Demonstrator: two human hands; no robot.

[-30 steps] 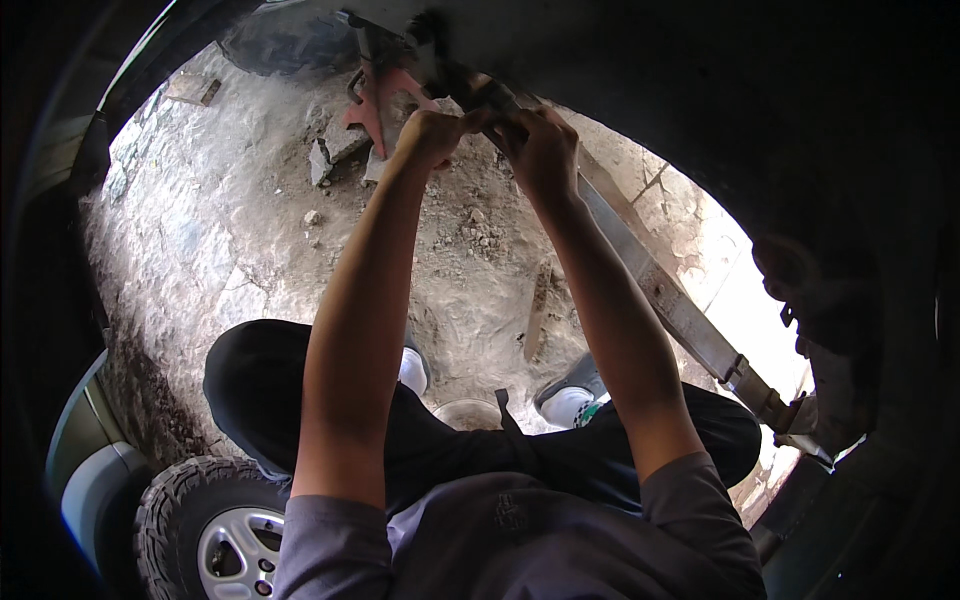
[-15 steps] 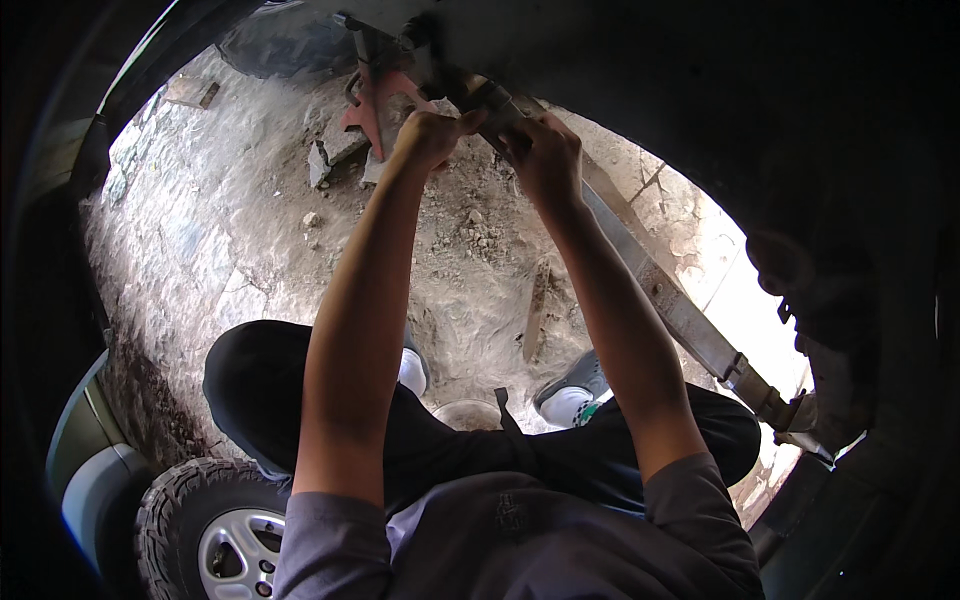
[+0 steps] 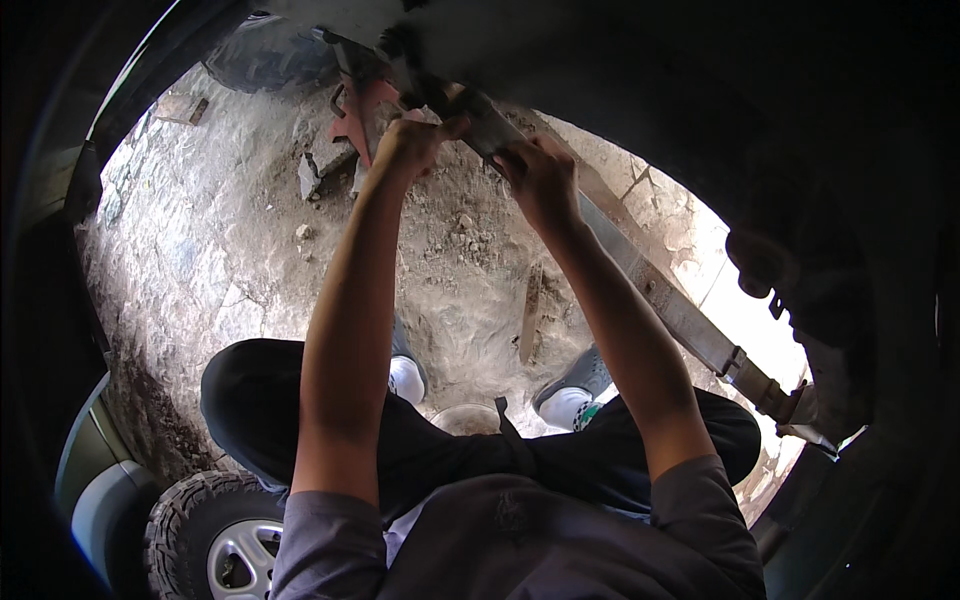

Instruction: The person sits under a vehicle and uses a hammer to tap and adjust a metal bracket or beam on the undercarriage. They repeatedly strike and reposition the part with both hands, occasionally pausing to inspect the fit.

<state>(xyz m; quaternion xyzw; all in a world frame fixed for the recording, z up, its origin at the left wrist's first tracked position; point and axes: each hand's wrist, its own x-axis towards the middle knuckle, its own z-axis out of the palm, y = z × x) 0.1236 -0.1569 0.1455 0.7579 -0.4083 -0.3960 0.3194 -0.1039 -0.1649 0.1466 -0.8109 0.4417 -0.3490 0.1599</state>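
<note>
A long grey metal drive shaft [image 3: 640, 270] slants from the dark vehicle underside at top to the lower right. My right hand [image 3: 545, 180] is closed round its upper part, with the fingertips at the near edge. To the left, my left hand [image 3: 408, 148] has curled fingers, and its thumb reaches to the shaft beside the dark joint [image 3: 432, 95]. Whatever sits inside that hand is hidden. Both arms are stretched forward. Behind my left hand stands a red jack stand [image 3: 350, 125], partly covered by a metal bar.
Dark vehicle body surrounds the view. A wheel with a knobby tyre [image 3: 185, 520] is at lower left, another tyre [image 3: 275, 55] at the top. On the dirt ground lie a flat strip [image 3: 530, 315], broken stone pieces [image 3: 310, 175] and a block [image 3: 182, 108]. My legs are folded below.
My hands have moved slightly apart; the right one now sits a little lower against the shaft. The whole view has shifted slightly.
</note>
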